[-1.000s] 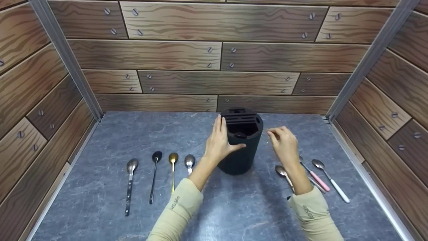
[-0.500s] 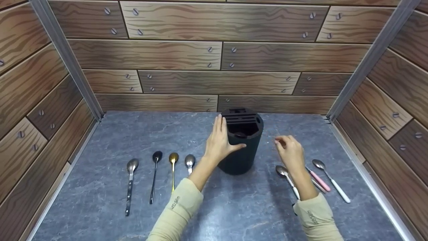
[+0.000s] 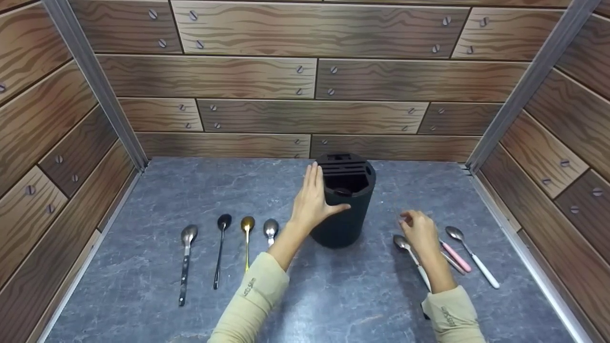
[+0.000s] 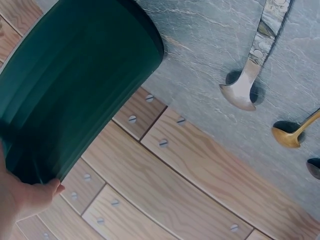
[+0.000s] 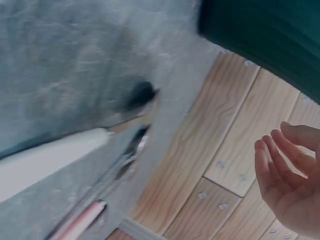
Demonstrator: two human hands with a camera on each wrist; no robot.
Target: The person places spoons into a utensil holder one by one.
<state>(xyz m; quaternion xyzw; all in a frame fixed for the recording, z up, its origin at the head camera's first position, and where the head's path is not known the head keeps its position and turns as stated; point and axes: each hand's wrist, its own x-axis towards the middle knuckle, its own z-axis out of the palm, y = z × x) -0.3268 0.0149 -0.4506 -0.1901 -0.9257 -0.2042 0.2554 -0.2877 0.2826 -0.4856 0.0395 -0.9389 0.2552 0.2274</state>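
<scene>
A dark green cylindrical utensil holder (image 3: pixel 340 224) with a slotted black top stands upright on the table. My left hand (image 3: pixel 310 202) rests against its left side, fingers straight up along the rim and thumb spread across the front. In the left wrist view, part of that hand (image 4: pixel 30 197) shows against the holder wall (image 4: pixel 75 85). My right hand (image 3: pixel 420 231) is apart from the holder, over the right-hand spoons, fingers loosely bent and holding nothing. Nearest it lies a white-handled spoon (image 3: pixel 402 243). In the right wrist view, the hand (image 5: pixel 292 185) has nothing between its fingers.
Left of the holder lie a spotted-handled spoon (image 3: pixel 185 267), a black spoon (image 3: pixel 219 252), a gold spoon (image 3: pixel 247 228) and a silver spoon (image 3: pixel 270 228). At right are a pink-handled spoon (image 3: pixel 456 257) and another white-handled spoon (image 3: pixel 483 270). Wood-patterned walls (image 3: pixel 305 78) surround the table.
My right hand has drawn away from beside the holder, down and to the right, toward the right-hand spoons. My left hand and the holder have stayed in place.
</scene>
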